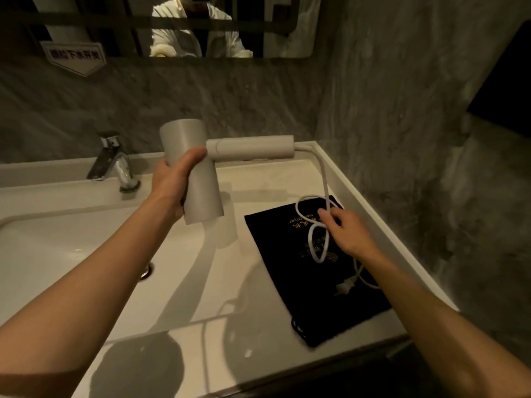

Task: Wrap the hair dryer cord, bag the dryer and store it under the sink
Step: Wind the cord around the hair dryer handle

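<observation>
My left hand (172,179) grips the barrel of a white hair dryer (198,179) and holds it above the counter, its handle pointing right. The white cord (324,179) runs down from the handle's end and loops over a flat black drawstring bag (287,265) lying on the counter at the right. My right hand (344,231) pinches the cord where its loops cross, just above the bag. The plug (346,287) rests on the bag near my right forearm.
A white basin (71,254) with a drain (146,271) lies at the left, a chrome tap (115,165) behind it. The white counter (230,354) ends against grey stone walls at the back and right. A mirror (172,27) hangs above.
</observation>
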